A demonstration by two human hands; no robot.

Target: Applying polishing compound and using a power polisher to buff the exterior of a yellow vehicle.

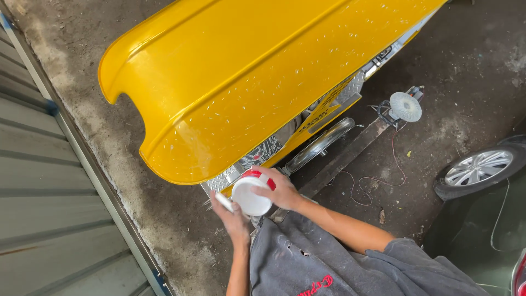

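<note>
I look down on a glossy yellow vehicle roof panel [235, 82] speckled with small white flecks. Just below its near edge, both hands meet around a round white tub with a red band [251, 197]. My right hand [282, 190] lies over the tub's top and side, gripping it. My left hand [234, 220] comes up from below, touching the tub's lower left, and holds a small flat white piece [223, 201] between its fingers. A grey cloth garment [307, 263] is under my arms.
A polishing machine with a white pad [405, 107] lies on the dirt floor at right, with a thin red cable [378, 181] trailing from it. A car wheel [476, 167] is at far right. A grey corrugated shutter [33, 192] runs along the left. A chrome fender [320, 145] sits under the panel.
</note>
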